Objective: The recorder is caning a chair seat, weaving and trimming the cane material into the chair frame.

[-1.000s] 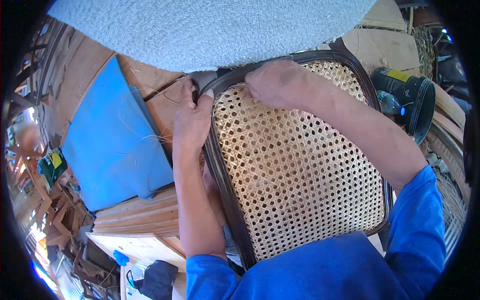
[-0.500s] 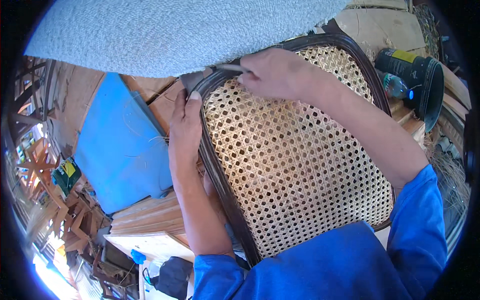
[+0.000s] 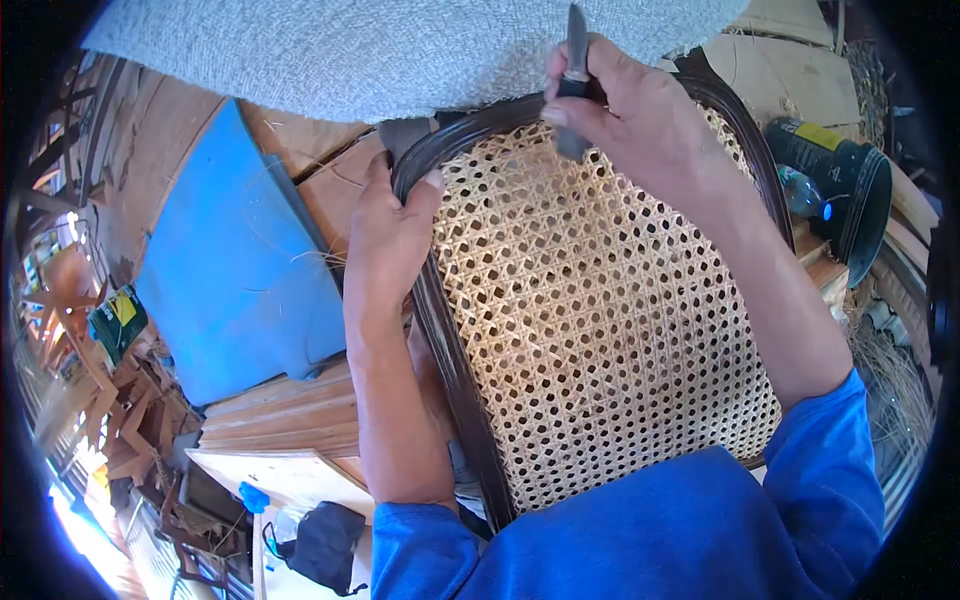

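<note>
A woven cane panel (image 3: pixel 600 330) in a dark, rounded frame (image 3: pixel 450 345) leans in front of me, its lower part against my blue shirt. My left hand (image 3: pixel 390 235) grips the frame at its upper left corner, thumb on the front edge and the other fingers partly hidden behind. In my right hand (image 3: pixel 640 115) is a small knife (image 3: pixel 577 45) with a dark handle. Its blade points up and away, over the upper rim of the frame. The blade is apart from the cane, and the fingers are wrapped round the handle.
Light blue-grey textured cloth (image 3: pixel 350 60) covers the far side. On the left lie a blue sheet (image 3: pixel 240 270) and stacked boards (image 3: pixel 285 415); below them is a black pouch (image 3: pixel 328 545). A black bucket (image 3: pixel 860 205) and plastic bottle (image 3: pixel 803 192) lie on the right.
My right hand has lifted off the upper left rim and moved up and right, turning the knife blade upward. The left hand still grips the corner; the panel has shifted slightly in view.
</note>
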Tool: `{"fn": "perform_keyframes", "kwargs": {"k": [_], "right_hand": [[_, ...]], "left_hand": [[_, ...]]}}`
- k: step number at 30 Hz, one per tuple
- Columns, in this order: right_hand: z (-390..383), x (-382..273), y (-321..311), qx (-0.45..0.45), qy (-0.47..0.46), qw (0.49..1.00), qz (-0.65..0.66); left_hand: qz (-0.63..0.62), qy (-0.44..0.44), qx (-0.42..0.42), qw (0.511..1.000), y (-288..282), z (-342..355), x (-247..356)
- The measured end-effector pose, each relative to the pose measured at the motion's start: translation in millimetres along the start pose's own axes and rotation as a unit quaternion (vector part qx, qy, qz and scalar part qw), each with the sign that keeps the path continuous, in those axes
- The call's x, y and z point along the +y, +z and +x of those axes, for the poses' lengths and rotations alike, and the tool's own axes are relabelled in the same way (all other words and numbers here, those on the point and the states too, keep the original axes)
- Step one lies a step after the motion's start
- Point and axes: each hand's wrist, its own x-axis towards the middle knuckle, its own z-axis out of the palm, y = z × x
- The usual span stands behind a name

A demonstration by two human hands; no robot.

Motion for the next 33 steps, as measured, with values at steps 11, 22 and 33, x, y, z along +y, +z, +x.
{"fn": "perform_keyframes", "kwargs": {"k": [11,22,33], "right_hand": [[16.6,-23.6,59.7,0.072,-0.059,0.987,0.13],[-29.3,-9.8,-9.0,0.062,0.016,0.981,0.184],[-248.2,88.8,-95.2,0.237,0.183,0.903,0.308]], "left_hand": [[0.003,-0.01,0.05,0.999,-3.6,1.2,-1.2],[0.003,0.013,-0.019,1.0,-0.6,3.0,-2.3],[0.167,0.069,0.007,0.984,-1.8,34.2,-49.5]]}}
